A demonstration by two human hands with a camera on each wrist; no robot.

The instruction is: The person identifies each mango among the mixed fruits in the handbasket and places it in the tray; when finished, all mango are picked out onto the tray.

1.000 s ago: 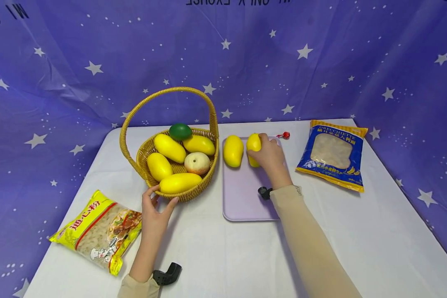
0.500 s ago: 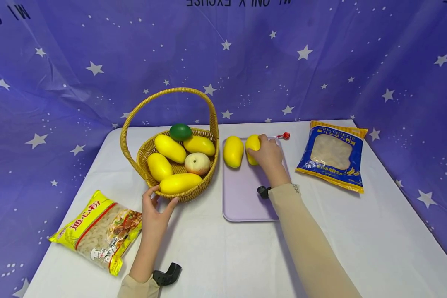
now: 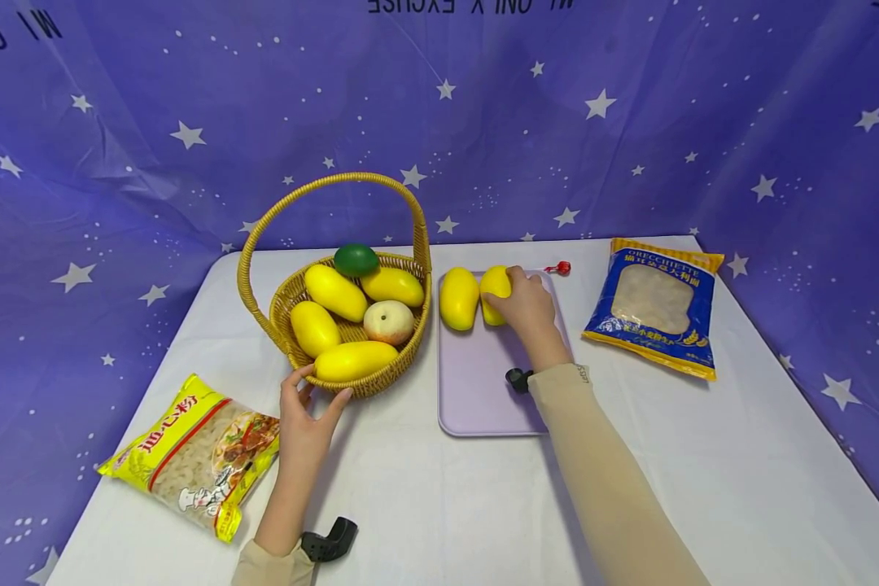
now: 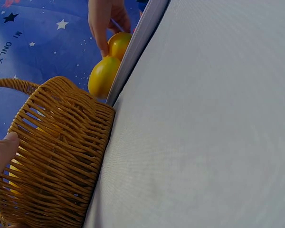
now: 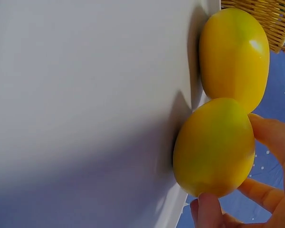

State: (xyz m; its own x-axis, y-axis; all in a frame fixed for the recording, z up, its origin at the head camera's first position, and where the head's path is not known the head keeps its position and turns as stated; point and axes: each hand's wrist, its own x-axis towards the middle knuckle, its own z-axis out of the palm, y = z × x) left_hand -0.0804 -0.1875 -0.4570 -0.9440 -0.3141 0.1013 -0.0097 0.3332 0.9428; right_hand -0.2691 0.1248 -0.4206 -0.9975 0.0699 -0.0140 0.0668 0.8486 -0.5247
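Both hands occupied. Right hand [image 3: 533,309] has the right mango [image 3: 494,286] pinched, thumb on its left side, fingers on its right. Left hand [image 3: 306,415] grips the basket [image 3: 391,376] at the near-left rim, thumb and fingers spread along the wall.

Location: right mango is at the lilac tray [image 3: 476,391], about mid far edge. Left mango [image 3: 458,299] is in the tray's far-left corner, just beside it. Head view shows barely a gap; right wrist view has the outlines overlapping, so can't call contact.

Axis: right mango's long axis runs roughly near to far, along the tray's left edge. Left mango about the same, so near parallel.

Key relation: left mango sits on the thumb side, between right mango and basket. Basket's right rim stands just off the tray's far-left corner. Right hand is much nearer to both mangoes; left hand is well apart from them, past the tray's left edge.

My read: no room for a leftward slide, it'd shove the left mango against the tray edge. Up, or toward the tray's near edge, looks easier. Skin looks smooth and glossy, so a light pinch could slip. Can't tell how much weight the tray is taking.
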